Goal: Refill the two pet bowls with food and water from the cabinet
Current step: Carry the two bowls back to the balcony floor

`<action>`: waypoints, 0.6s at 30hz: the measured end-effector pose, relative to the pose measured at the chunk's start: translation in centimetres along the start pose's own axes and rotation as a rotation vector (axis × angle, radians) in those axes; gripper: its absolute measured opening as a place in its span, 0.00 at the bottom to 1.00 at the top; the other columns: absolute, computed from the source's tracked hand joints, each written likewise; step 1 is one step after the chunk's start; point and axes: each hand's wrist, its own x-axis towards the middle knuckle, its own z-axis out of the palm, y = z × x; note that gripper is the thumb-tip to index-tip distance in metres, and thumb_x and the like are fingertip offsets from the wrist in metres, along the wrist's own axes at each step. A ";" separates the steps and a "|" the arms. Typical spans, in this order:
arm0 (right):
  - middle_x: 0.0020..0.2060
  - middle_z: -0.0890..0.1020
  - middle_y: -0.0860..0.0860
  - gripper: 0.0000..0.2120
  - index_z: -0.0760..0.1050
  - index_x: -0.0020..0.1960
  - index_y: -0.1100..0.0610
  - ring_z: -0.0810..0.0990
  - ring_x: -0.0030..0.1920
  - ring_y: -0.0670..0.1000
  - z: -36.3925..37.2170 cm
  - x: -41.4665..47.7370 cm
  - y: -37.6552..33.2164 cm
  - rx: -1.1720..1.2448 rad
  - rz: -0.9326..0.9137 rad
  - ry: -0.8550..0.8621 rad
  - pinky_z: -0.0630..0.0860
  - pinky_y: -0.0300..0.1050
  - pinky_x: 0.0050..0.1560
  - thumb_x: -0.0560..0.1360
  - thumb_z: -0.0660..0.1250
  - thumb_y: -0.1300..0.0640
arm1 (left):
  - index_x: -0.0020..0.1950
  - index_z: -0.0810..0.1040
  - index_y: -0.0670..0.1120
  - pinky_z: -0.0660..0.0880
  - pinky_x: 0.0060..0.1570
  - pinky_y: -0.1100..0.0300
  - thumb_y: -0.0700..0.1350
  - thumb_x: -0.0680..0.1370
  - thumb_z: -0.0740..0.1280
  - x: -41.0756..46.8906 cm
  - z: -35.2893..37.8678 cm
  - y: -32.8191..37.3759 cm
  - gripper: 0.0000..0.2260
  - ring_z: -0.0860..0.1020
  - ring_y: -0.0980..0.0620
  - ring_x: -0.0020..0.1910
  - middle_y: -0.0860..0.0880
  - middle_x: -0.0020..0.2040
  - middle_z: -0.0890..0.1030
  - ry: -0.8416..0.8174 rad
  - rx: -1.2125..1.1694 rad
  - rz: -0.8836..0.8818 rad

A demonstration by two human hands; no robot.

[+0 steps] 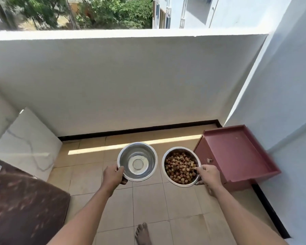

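A: status? 2 bowls up off the floor [148, 206]: left hand [113, 175] clamped on the rim of the steel bowl [137, 161], right hand [208, 175] pinching the rim of the kibble bowl [181, 167]

B: food looks done. can't tell if the steel one holds water, reads clear or empty

A: next is probably setting both down level, slow if there's water

B: room? cabinet [237, 154] is just right of the kibble bowl, brown mat [25, 200] well left, bare foot [142, 234] below. open tiles straight ahead up to the wall [131, 85]
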 end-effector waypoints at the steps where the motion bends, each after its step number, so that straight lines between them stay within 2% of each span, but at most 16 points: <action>1: 0.27 0.80 0.59 0.14 0.77 0.35 0.70 0.83 0.26 0.56 0.7 1.3 -0.3 0.007 0.012 -0.004 0.84 0.55 0.29 0.76 0.73 0.63 | 0.37 0.77 0.37 0.78 0.28 0.54 0.35 0.78 0.63 1.7 0.3 0.3 0.10 0.81 0.43 0.25 0.39 0.28 0.79 -0.015 -0.006 -0.011; 5: 0.28 0.81 0.59 0.14 0.78 0.33 0.63 0.84 0.27 0.56 3.7 5.5 -1.6 0.014 0.051 -0.014 0.85 0.54 0.31 0.77 0.72 0.63 | 0.48 0.77 0.29 0.80 0.31 0.52 0.37 0.78 0.63 8.1 1.3 0.8 0.10 0.81 0.44 0.25 0.37 0.32 0.81 -0.060 -0.003 -0.062; 11: 0.31 0.82 0.60 0.13 0.78 0.36 0.63 0.83 0.27 0.53 8.1 12.4 -3.0 0.043 0.100 -0.068 0.83 0.46 0.27 0.79 0.69 0.63 | 0.48 0.74 0.27 0.80 0.34 0.48 0.36 0.78 0.62 15.9 3.8 0.2 0.10 0.82 0.42 0.26 0.28 0.37 0.81 -0.096 -0.005 -0.117; 15: 0.32 0.83 0.60 0.14 0.77 0.37 0.63 0.84 0.29 0.53 10.7 17.8 -2.9 0.046 0.126 -0.081 0.85 0.49 0.31 0.80 0.70 0.61 | 0.41 0.74 0.36 0.81 0.37 0.48 0.37 0.79 0.63 20.3 5.7 -0.8 0.09 0.83 0.41 0.28 0.36 0.34 0.81 -0.081 -0.019 -0.146; 18: 0.33 0.82 0.60 0.12 0.78 0.37 0.62 0.84 0.29 0.53 13.5 23.6 -2.0 0.031 0.149 -0.088 0.85 0.49 0.32 0.80 0.70 0.61 | 0.45 0.76 0.32 0.82 0.36 0.48 0.39 0.80 0.64 25.7 8.3 -2.6 0.10 0.84 0.42 0.28 0.37 0.34 0.82 -0.081 -0.030 -0.190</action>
